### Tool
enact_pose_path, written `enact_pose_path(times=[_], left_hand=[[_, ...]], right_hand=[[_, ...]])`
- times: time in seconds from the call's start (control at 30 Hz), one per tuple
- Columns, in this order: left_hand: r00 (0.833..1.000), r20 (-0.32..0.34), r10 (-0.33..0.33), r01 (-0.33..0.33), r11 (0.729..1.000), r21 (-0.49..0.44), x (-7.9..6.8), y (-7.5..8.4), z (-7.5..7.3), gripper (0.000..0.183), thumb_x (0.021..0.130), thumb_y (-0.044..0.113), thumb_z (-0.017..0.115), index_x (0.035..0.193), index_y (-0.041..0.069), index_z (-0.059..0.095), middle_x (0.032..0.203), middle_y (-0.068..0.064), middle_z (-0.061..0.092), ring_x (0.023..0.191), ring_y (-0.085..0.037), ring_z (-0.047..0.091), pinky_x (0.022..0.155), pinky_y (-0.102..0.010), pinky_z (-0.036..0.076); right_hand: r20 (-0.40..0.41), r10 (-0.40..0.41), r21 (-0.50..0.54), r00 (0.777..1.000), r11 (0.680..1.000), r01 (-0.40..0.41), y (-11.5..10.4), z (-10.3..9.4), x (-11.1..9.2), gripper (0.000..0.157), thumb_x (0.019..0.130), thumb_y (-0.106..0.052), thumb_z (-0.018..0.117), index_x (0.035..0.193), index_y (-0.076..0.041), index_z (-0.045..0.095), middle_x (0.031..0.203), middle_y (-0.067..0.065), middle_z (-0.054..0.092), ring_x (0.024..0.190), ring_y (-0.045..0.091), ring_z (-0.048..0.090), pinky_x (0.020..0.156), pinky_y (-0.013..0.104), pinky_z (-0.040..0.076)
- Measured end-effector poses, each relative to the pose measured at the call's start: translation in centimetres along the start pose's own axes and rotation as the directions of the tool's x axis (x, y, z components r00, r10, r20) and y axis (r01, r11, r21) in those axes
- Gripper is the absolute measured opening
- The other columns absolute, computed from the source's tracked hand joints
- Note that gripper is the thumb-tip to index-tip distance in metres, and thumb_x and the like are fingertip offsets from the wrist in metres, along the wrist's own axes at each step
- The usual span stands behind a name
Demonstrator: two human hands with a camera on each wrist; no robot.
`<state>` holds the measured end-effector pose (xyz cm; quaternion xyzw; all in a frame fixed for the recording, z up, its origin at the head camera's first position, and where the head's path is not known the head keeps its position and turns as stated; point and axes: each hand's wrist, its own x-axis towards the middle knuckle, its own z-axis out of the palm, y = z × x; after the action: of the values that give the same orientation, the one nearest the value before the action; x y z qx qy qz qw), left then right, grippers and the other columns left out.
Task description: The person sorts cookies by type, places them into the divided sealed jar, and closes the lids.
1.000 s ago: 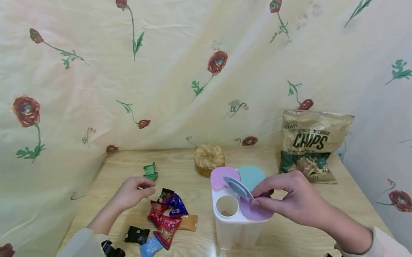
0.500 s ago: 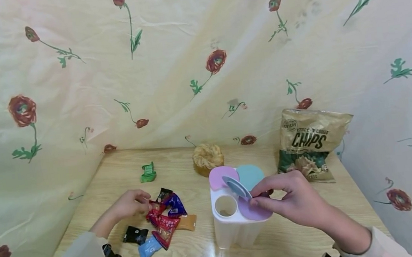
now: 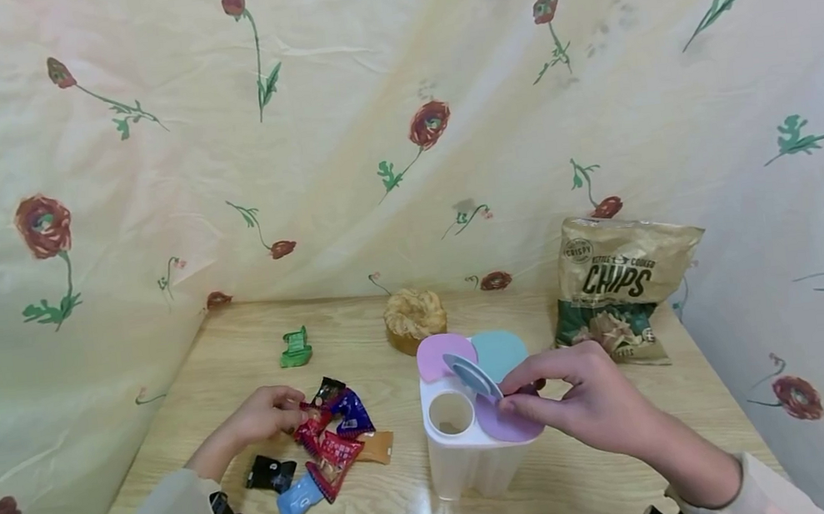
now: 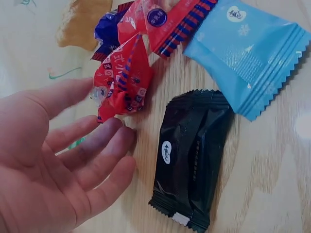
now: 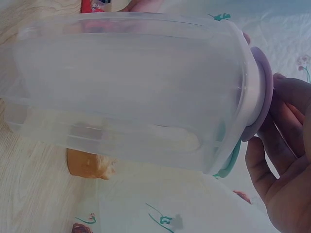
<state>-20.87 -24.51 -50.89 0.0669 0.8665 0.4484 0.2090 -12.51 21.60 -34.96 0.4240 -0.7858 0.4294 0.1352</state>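
My left hand [image 3: 266, 415] is at the left edge of a pile of wrapped snacks. In the left wrist view its thumb and forefinger pinch the end of a red snack packet [image 4: 124, 80]. A black packet [image 4: 192, 155] and a light blue packet [image 4: 248, 53] lie beside it. With thumb and forefinger my right hand [image 3: 585, 394] holds a grey-blue round lid [image 3: 472, 375], tilted up over a clear storage container [image 3: 472, 468]. One round opening [image 3: 451, 414] in its white top is uncovered. Pink, teal and purple lids [image 3: 508, 419] cover the others.
Behind the container stands a ring-shaped bread [image 3: 415, 319]. A chips bag [image 3: 622, 289] leans against the floral cloth at the back right. A green packet [image 3: 295, 347] lies apart, further back; an orange packet [image 3: 375, 447] is at the pile's right.
My left hand has come nearer and down from beside the green packet to the red packet, and its fingers have closed on that. The right hand keeps holding the lid in place.
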Motion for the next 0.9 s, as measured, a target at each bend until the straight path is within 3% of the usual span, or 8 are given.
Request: enact_pose_path(times=[0.17,0.4,0.67,0.9], left_hand=[[0.999,-0.022,-0.039,0.039,0.999,0.021,0.07,-0.18,0.17,0.066,0.094,0.027,0.076,0.139,-0.013,0.052,0.119,-0.021,0.067,0.1,-0.025,0.067,0.075,-0.038,0.057],[0.999,-0.028,-0.037,0.035,0.999,-0.04,0.23,-0.17,0.43,0.047,0.09,0.016,0.079,0.124,-0.01,0.061,0.106,-0.015,0.066,0.088,-0.021,0.062,0.067,-0.038,0.053],[0.998,-0.016,-0.053,0.052,0.997,-0.052,0.39,-0.38,0.41,0.055,0.088,0.013,0.078,0.133,-0.011,0.058,0.111,-0.017,0.066,0.088,-0.019,0.064,0.068,-0.039,0.056],[0.999,0.003,-0.045,0.045,0.995,-0.087,0.43,-0.98,0.28,0.042,0.087,0.01,0.077,0.121,-0.007,0.062,0.102,-0.013,0.066,0.084,-0.02,0.062,0.067,-0.038,0.055]], right_hand=[[-0.003,-0.004,0.0,1.0,1.0,0.004,0.0,0.03,0.06,0.031,0.078,0.003,0.086,0.095,-0.022,0.078,0.087,-0.008,0.077,0.076,0.004,0.071,0.069,0.018,0.056],[-0.005,0.002,-0.01,1.0,1.0,-0.002,0.09,0.06,0.02,0.031,0.079,0.001,0.086,0.095,-0.023,0.078,0.087,-0.009,0.076,0.076,0.003,0.07,0.069,0.018,0.056],[-0.005,0.016,-0.019,1.0,1.0,-0.016,0.26,0.06,-0.03,0.028,0.081,-0.001,0.085,0.095,-0.024,0.077,0.086,-0.012,0.075,0.075,0.001,0.069,0.067,0.017,0.054],[-0.006,0.007,-0.002,1.0,1.0,-0.007,0.25,0.1,-0.05,0.025,0.083,-0.003,0.084,0.096,-0.023,0.078,0.086,-0.009,0.076,0.075,0.002,0.069,0.067,0.018,0.055]])
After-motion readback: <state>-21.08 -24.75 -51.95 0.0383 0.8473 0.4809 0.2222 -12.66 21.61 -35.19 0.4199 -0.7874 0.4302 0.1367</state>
